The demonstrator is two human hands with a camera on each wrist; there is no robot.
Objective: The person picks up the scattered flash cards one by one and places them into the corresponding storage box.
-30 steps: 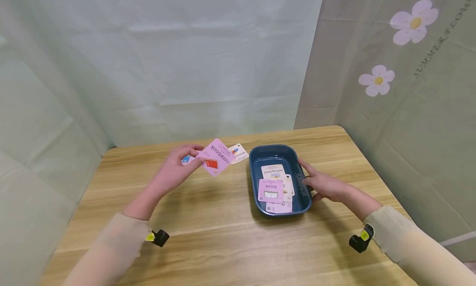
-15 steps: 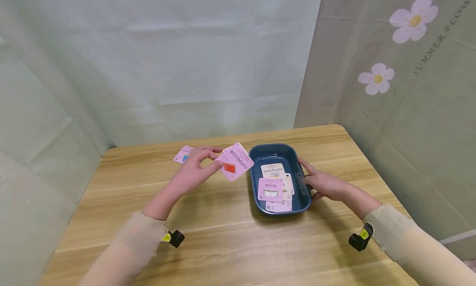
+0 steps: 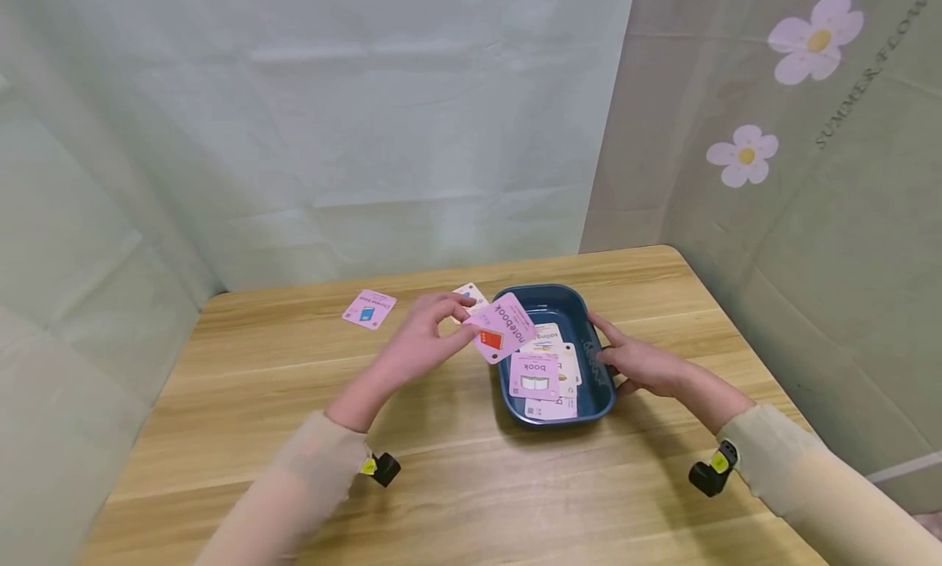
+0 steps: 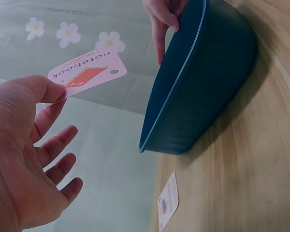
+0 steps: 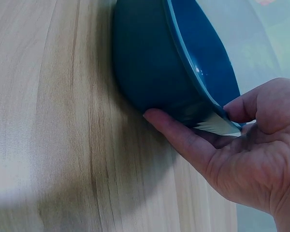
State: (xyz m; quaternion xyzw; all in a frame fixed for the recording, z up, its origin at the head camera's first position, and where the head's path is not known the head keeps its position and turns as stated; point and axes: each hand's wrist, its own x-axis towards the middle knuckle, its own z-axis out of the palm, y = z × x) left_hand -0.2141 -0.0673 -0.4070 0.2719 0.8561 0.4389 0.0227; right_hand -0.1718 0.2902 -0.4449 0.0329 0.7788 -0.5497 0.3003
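The left hand (image 3: 423, 341) pinches a pink notebook card (image 3: 504, 327) between thumb and index finger, over the left rim of a dark blue tray (image 3: 611, 402). In the left wrist view its other fingers (image 4: 63, 166) are spread apart below the card (image 4: 87, 73). The right hand (image 3: 648, 368) holds the tray's right side, thumb over the rim, as the right wrist view also shows for that hand (image 5: 261, 150) and the tray (image 5: 145, 63). Inside the tray lie several cards, a pink book card (image 3: 534, 377) on top.
A pink card with a blue book picture (image 3: 370, 309) lies at the back left of the wooden table (image 3: 257, 370). Behind the left fingers, a white card (image 3: 469, 292) lies near the tray's back left corner. Curtains stand behind the table and at its sides.
The left hand has moved right with the notebook card, from beside the tray to above its left rim, uncovering the pink card at the back left. The right hand and tray have stayed nearly still.
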